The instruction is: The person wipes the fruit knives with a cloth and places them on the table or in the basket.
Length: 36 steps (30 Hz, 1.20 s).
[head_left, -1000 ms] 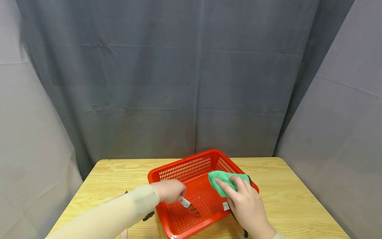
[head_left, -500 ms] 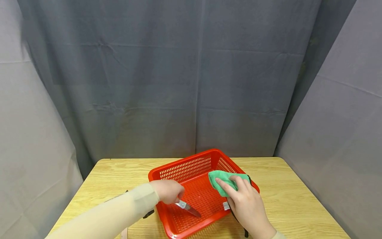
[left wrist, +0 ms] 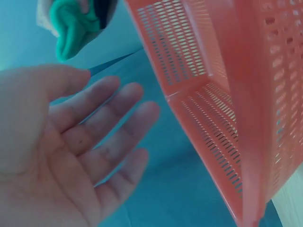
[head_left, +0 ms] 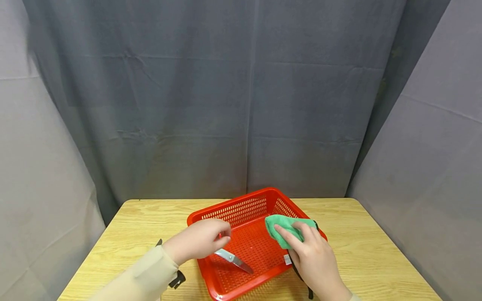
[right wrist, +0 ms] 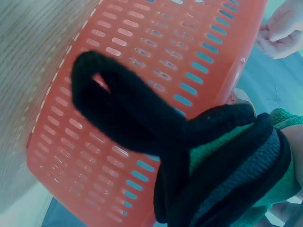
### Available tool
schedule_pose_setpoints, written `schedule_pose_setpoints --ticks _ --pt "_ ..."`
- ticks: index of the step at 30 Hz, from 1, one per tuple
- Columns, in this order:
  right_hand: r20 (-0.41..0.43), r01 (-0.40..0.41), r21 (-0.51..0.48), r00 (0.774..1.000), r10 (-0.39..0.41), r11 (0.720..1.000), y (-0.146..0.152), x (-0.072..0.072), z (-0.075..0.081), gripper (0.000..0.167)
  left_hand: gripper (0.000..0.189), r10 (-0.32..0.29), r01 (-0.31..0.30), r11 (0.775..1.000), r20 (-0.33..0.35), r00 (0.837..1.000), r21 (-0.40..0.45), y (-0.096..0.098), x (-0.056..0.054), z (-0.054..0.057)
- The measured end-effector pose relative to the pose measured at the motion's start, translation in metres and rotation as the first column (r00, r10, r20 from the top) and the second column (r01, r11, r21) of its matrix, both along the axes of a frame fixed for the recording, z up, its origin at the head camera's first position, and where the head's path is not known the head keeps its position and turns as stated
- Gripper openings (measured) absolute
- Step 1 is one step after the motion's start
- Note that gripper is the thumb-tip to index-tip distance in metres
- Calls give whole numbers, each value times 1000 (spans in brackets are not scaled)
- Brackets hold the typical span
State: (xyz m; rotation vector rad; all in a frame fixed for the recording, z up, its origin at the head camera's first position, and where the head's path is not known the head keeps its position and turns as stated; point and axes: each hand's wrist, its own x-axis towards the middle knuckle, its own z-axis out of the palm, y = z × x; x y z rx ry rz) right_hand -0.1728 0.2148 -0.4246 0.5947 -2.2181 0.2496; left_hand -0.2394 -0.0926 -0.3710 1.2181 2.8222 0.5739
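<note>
My right hand (head_left: 314, 255) grips a folded green cloth (head_left: 284, 225) above the right side of the red basket (head_left: 203, 217). Black edging and a black loop (right wrist: 128, 109) on the cloth show in the right wrist view. A pale metal tool that looks like scissors (head_left: 234, 260) lies in the basket's near left part, a pivot visible and its blade reflecting red. Its rear end is hidden behind my left hand (head_left: 203, 239), which hovers over the basket's left rim. In the left wrist view that hand's palm (left wrist: 71, 151) faces the camera, holding nothing, fingers loosely spread.
The basket sits at an angle on a light wooden table (head_left: 369, 251). A white tag (head_left: 288, 259) hangs beside the cloth. Black strap pieces (head_left: 177, 279) show at the left wrist. Grey curtains (head_left: 180, 104) stand behind the table, with pale ones at both sides.
My left hand has let go of the scissors-like tool, which now lies in the basket, and has drawn back up and left. My right hand has barely moved with the cloth.
</note>
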Motion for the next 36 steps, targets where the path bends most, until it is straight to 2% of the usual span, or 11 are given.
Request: schedule_pose_setpoints --ticks 4,8,10,13,16,20,25,31,36 --pt "-6 -3 -7 1000 3 1000 2 2 1 73 12 72 -64 989 -55 996 135 -11 12 -2" --pt "-9 -4 -13 1000 4 1000 3 5 1 76 15 174 -139 960 -126 977 242 -24 23 -7" --pt "-6 1 -14 1000 -1 1000 5 6 1 76 16 226 -182 942 -131 965 282 -30 28 -10" --pt "-6 8 -20 1000 -8 1000 7 7 1 75 18 266 -217 924 -120 956 316 -36 33 -14" --pt "-8 13 -25 1000 -13 1000 9 8 1 73 19 270 -224 923 -112 956 314 -39 34 -18" --pt "-12 11 -25 1000 -12 1000 11 7 0 73 20 248 -207 937 -122 961 281 -39 28 -22" --pt "-14 10 -16 1000 -10 1000 11 7 -1 75 20 202 -174 964 -132 970 199 -30 10 -23" --pt "-17 3 -6 1000 -4 1000 11 7 -2 74 15 117 -119 993 -134 984 -9 -14 -9 -21" --pt "-21 2 1 1000 -2 1000 12 7 -4 76 17 59 -79 981 -113 992 -180 2 -16 -15"
